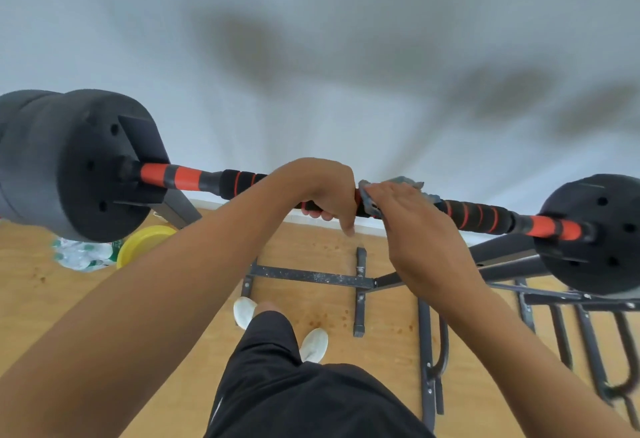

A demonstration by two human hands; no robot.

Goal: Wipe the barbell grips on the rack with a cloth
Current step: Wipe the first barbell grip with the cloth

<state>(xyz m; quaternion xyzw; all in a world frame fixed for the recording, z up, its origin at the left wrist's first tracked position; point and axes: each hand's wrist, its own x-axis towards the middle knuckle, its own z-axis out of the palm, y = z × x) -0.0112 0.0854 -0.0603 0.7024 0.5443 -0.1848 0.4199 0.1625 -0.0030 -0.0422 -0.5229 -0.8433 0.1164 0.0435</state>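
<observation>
Forearms reach in close, and on the barbell (346, 200), resting across the rack (502, 254), the left hand (322, 191) curls around the bar's middle. Just beside it, the right hand (405, 215) wraps the grey cloth (394, 188) round the foam grip (474, 215). Push sideways too hard and that bar could roll off its rests!

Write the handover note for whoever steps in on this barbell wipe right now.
Left hand: curled round the bar's middle, steadying it.
Right hand: presses the grey cloth onto the bar beside the left hand.
Barbell sits on the rack, plates on both ends.
Done: cannot tell which parts are already wiped.
Left: right foam grip and left foam grip, both uncovered now.
</observation>
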